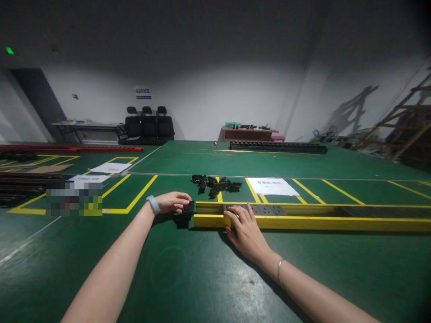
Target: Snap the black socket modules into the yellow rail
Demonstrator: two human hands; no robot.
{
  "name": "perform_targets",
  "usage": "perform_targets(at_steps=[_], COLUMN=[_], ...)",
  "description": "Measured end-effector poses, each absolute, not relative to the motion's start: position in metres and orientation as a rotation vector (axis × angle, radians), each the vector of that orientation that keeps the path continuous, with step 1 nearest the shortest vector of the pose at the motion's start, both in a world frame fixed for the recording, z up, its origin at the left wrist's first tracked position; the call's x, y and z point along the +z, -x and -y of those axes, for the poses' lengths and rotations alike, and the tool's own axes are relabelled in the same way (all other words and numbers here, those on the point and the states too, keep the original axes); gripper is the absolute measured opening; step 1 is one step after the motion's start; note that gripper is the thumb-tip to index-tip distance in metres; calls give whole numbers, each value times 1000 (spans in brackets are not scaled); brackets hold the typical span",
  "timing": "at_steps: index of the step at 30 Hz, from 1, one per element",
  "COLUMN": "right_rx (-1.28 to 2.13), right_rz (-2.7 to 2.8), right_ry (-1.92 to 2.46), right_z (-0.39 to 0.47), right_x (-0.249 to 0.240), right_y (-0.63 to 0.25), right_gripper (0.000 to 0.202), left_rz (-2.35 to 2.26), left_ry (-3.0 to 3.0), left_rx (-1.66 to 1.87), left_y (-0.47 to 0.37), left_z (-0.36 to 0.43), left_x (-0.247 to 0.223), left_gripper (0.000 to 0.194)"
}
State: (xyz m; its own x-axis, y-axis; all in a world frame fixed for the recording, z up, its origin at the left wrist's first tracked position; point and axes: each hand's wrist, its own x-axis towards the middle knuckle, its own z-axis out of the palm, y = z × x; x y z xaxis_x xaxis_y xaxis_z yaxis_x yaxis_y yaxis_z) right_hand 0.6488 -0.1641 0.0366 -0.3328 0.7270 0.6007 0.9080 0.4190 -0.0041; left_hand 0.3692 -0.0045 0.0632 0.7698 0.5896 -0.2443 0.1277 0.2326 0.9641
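Observation:
A long yellow channel [303,223] lies across the green table, with black socket modules [269,210] inside it near its left end and a dark strip further right. My left hand [173,202] grips a small black module [188,207] at the channel's open left end. My right hand [244,224] rests over the channel, fingers on a module inside and thumb near the front wall. Behind the channel lies a loose pile of black modules [215,185].
White paper sheets [274,187] lie beyond the channel and at the left. A black slotted rail [278,147] sits at the back of the green table [202,273]. Dark bars [23,186] and red bars [111,149] are on the left.

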Motion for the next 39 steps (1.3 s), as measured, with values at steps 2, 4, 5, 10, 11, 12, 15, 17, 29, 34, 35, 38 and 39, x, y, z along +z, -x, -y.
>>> perform_targets(at_steps=[2, 4, 5, 10, 11, 12, 15, 17, 29, 34, 35, 38, 39], right_rx=[-455, -455, -455, -459, -462, -465, -470, -472, -444, -457, -458, -450, -446], right_rz=[2154, 2151, 2150, 2153, 2151, 2149, 2144, 2145, 2157, 2150, 2149, 2150, 2152], right_ry=[1379, 1375, 1374, 1376, 1375, 1373, 1370, 1368, 1393, 1376, 1374, 1377, 1379], right_z=[164, 164, 164, 164, 164, 164, 163, 163, 163, 163, 163, 164, 164], right_x=[36, 36, 36, 37, 37, 36, 36, 35, 35, 35, 35, 36, 36], right_y=[-649, -649, -649, -649, -649, -649, -649, -650, -649, -649, -649, -649, -649], right_gripper=[39, 39, 39, 38, 38, 38, 38, 38, 38, 38, 38, 38, 38], left_rz=[-674, -685, -685, -670, -670, -672, -683, -691, -657, -625, -628, -656, -676], left_ry=[-1324, -1332, -1338, -1362, -1364, -1366, -1375, -1382, -1361, -1317, -1312, -1313, -1318], left_rx=[345, 329, 321, 302, 304, 304, 303, 307, 322, 309, 305, 297, 300], left_y=[-370, -370, -371, -372, -372, -371, -371, -370, -374, -375, -377, -380, -381], left_z=[5, 7, 7, 7, 7, 6, 5, 4, 4, 2, 2, 4, 4], left_x=[64, 65, 65, 65, 64, 64, 64, 63, 60, 59, 59, 60, 60], left_gripper=[27, 28, 28, 28, 28, 29, 30, 30, 31, 24, 24, 27, 28])
